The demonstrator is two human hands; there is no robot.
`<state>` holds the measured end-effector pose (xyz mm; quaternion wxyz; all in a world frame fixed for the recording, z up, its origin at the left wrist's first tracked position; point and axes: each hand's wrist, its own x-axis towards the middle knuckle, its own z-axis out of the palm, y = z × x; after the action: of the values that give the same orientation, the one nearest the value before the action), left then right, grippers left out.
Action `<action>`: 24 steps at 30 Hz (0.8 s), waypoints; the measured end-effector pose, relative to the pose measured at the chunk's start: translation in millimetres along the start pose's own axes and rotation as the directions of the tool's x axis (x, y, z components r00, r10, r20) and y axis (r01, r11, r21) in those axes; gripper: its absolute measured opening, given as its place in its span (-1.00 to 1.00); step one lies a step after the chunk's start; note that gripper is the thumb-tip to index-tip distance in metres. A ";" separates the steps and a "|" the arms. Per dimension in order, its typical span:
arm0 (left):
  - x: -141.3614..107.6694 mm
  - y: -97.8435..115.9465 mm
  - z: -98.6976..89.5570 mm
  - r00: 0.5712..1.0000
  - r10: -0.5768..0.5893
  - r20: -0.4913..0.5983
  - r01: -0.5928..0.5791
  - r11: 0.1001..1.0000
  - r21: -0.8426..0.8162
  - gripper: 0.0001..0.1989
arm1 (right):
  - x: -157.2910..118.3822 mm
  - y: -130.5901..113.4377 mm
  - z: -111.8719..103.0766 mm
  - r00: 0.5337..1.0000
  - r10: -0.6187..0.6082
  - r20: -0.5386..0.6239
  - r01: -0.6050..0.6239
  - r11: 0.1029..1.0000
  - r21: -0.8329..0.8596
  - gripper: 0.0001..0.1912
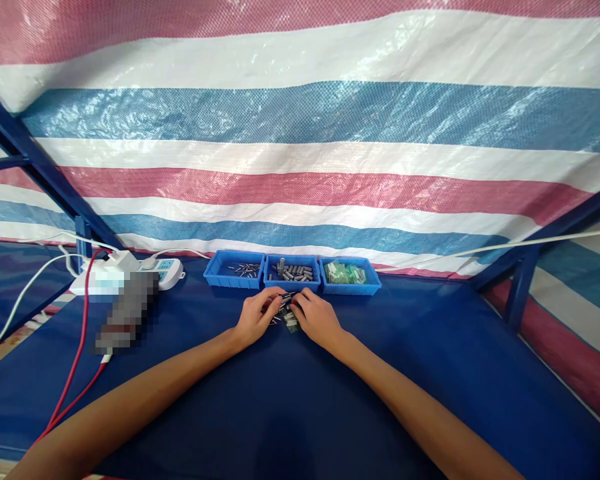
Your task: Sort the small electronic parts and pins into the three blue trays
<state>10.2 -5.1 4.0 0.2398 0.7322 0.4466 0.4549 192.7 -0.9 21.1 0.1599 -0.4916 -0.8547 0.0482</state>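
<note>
My left hand (257, 316) and my right hand (319, 318) meet over a small heap of mixed parts (286, 312) on the blue tabletop. Thin metal pins and pale, greenish pieces show in the heap. Both hands have their fingers bent inward, with thumbs close to the forefingers. Thin dark pieces (289, 295) lie at the fingertips of both hands; what each one grips is too small to make out. Just behind stand three blue bins: the left bin (234, 281) has thin pins, the middle bin (292, 283) short metal cylinders, the right bin (351, 289) green-and-clear pieces.
On the left, a white power strip (173, 272) with plugs sits beside a blurred dark object (130, 310). A red cable (84, 320) runs toward the front edge. Striped plastic sheeting (300, 153) hangs behind the table (280, 400), between blue frame posts (523, 287).
</note>
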 end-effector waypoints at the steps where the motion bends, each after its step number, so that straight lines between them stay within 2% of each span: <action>1: 0.1 0.3 0.2 1.000 0.001 -0.001 -0.001 1.000 -0.002 -0.77 | -0.1 0.5 0.7 1.000 0.004 -0.010 -0.004 1.000 0.007 -0.78; 18: 0.8 0.8 0.3 1.000 0.023 0.006 -0.023 0.999 0.023 -0.77 | -0.2 5.1 12.2 0.997 0.066 -0.030 -0.066 0.998 0.022 -0.79; 21: 0.8 0.7 0.2 1.000 0.030 -0.006 -0.030 0.999 0.027 -0.77 | 0.2 4.4 10.8 0.991 0.111 -0.073 -0.103 0.989 0.102 -0.81; 24: 1.9 2.8 -0.5 0.998 0.058 -0.039 -0.056 0.997 0.046 -0.78 | -0.4 0.9 8.1 0.974 0.156 -0.164 -0.106 0.954 0.282 -0.83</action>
<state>11.3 -4.8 7.2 0.2011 0.7405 0.4404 0.4661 191.0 -0.2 13.1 0.3006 -0.5232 -0.7869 0.1294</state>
